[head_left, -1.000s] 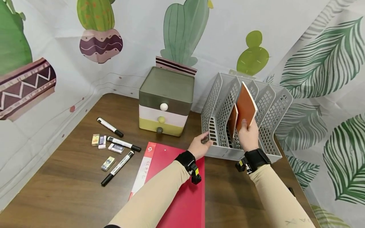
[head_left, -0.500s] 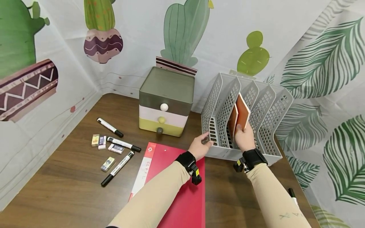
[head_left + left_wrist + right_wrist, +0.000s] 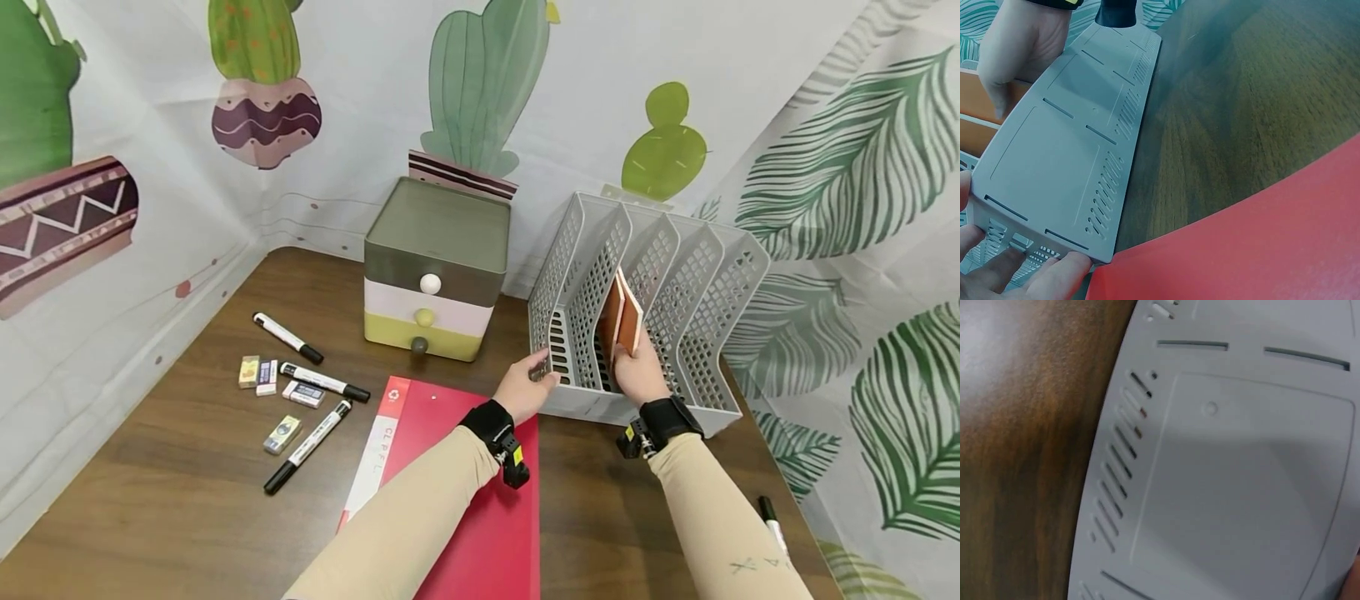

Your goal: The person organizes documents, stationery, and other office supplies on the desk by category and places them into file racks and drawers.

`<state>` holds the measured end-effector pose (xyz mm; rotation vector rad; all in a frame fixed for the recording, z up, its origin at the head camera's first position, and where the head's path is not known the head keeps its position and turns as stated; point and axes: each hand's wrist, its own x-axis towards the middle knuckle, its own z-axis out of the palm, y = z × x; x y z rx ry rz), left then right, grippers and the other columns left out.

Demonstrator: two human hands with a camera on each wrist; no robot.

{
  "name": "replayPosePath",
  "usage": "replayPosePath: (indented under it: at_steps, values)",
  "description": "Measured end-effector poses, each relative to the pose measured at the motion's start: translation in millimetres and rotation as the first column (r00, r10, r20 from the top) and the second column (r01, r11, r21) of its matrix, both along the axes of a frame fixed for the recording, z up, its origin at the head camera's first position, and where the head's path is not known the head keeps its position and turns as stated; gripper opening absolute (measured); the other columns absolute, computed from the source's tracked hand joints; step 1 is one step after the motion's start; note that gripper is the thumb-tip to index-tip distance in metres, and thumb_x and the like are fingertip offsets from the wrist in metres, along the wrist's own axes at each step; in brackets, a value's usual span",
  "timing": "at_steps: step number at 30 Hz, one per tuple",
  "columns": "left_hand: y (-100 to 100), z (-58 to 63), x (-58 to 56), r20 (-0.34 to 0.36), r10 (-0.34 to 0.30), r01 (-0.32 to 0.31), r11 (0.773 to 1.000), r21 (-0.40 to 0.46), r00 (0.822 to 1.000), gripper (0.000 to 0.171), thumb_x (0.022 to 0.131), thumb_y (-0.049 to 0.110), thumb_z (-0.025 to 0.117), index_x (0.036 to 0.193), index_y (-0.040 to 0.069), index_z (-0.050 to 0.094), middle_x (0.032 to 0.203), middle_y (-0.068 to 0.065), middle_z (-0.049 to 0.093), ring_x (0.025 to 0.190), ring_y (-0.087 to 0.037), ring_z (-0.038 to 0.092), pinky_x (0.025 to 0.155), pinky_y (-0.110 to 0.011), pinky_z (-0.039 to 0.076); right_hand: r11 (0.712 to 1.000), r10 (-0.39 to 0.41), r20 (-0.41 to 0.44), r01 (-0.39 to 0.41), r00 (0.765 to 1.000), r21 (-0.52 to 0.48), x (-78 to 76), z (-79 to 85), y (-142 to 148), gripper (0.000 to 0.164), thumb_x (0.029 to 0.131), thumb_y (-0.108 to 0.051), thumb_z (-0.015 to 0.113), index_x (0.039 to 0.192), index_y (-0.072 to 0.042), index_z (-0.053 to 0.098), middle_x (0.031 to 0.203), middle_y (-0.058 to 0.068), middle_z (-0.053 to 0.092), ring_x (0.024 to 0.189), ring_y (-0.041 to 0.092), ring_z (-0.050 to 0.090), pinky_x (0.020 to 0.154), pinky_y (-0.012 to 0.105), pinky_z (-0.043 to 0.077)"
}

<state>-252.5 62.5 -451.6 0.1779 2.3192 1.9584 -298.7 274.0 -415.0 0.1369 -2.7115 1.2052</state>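
Observation:
A grey file rack (image 3: 588, 403) with several upright slots stands at the right of the desk. My right hand (image 3: 642, 372) holds a brown notebook (image 3: 631, 327) by its near edge, low inside a middle slot. Close on its left in the same slot stands another brown notebook (image 3: 612, 315). My left hand (image 3: 522, 388) grips the front left corner of the rack; in the left wrist view its fingers (image 3: 1063, 275) lie along the perforated side wall. The right wrist view shows mostly the rack's front panel (image 3: 1241, 487).
A red folder (image 3: 487, 533) lies under my left forearm. A drawer box (image 3: 438, 225) stands left of the rack. Several markers (image 3: 309, 446) and erasers (image 3: 282, 434) are spread at the left, and another marker (image 3: 772, 523) lies by the right edge. A printed cloth hangs behind.
My right hand has lowered the brown notebook into the slot and shifted it left, close to the other notebook. My left hand has stayed on the rack's corner.

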Motion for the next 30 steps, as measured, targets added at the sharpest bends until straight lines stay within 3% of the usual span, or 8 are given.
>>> replayPosePath:
  at_steps: [5, 9, 17, 26, 30]
  values:
    - [0.5, -2.1, 0.0, 0.005, 0.007, -0.007, 1.000, 0.000, 1.000, 0.050, 0.096, 0.021, 0.060, 0.144, 0.012, 0.048, 0.137, -0.012, 0.054, 0.131, -0.023, 0.045, 0.106, -0.034, 0.037, 0.999, 0.023, 0.033, -0.024, 0.999, 0.031, 4.7, 1.3, 1.2, 0.059, 0.099, -0.002, 0.043, 0.153, -0.008, 0.021, 0.145, 0.027, 0.038, 0.131, 0.044, 0.039, 0.106, 0.054, 0.032]
    - [0.5, -1.9, 0.3, 0.004, 0.004, -0.004, 1.000, 0.003, 1.000, 0.051, 0.096, 0.021, 0.060, 0.144, 0.011, 0.047, 0.137, -0.012, 0.054, 0.131, -0.024, 0.045, 0.106, -0.035, 0.037, 0.995, 0.088, 0.057, -0.090, 0.995, 0.035, 12.1, 6.1, 4.1, 0.061, 0.099, -0.003, 0.047, 0.153, -0.008, 0.021, 0.143, 0.029, 0.037, 0.129, 0.045, 0.039, 0.103, 0.055, 0.035]
    - [0.2, -1.0, -2.3, -0.005, 0.006, -0.007, 1.000, -0.006, 1.000, 0.051, 0.096, 0.022, 0.061, 0.144, 0.013, 0.048, 0.140, -0.012, 0.052, 0.133, -0.022, 0.041, 0.108, -0.034, 0.033, 0.971, 0.237, 0.084, -0.232, 0.968, -0.063, 25.5, 12.8, 13.2, 0.067, 0.100, 0.002, 0.043, 0.157, -0.015, 0.012, 0.149, 0.030, 0.030, 0.133, 0.046, 0.035, 0.098, 0.055, 0.040]
    - [0.5, -2.8, -1.6, 0.010, 0.004, -0.004, 1.000, -0.010, 1.000, 0.050, 0.097, 0.022, 0.061, 0.145, 0.015, 0.047, 0.139, -0.011, 0.052, 0.133, -0.021, 0.042, 0.107, -0.034, 0.035, 0.981, 0.194, 0.088, -0.195, 0.977, 0.004, 22.1, 13.4, 9.3, 0.063, 0.100, 0.003, 0.039, 0.156, -0.013, 0.014, 0.149, 0.028, 0.033, 0.132, 0.044, 0.038, 0.095, 0.053, 0.044]
    - [0.8, -3.0, -1.6, -0.002, 0.004, -0.004, 1.000, -0.005, 1.000, 0.050, 0.097, 0.021, 0.060, 0.144, 0.013, 0.048, 0.138, -0.012, 0.053, 0.132, -0.023, 0.043, 0.106, -0.035, 0.036, 0.981, 0.193, 0.098, -0.192, 0.976, -0.020, 14.8, 13.8, 6.1, 0.063, 0.101, 0.003, 0.037, 0.157, -0.014, 0.014, 0.150, 0.028, 0.030, 0.132, 0.045, 0.037, 0.097, 0.056, 0.042]
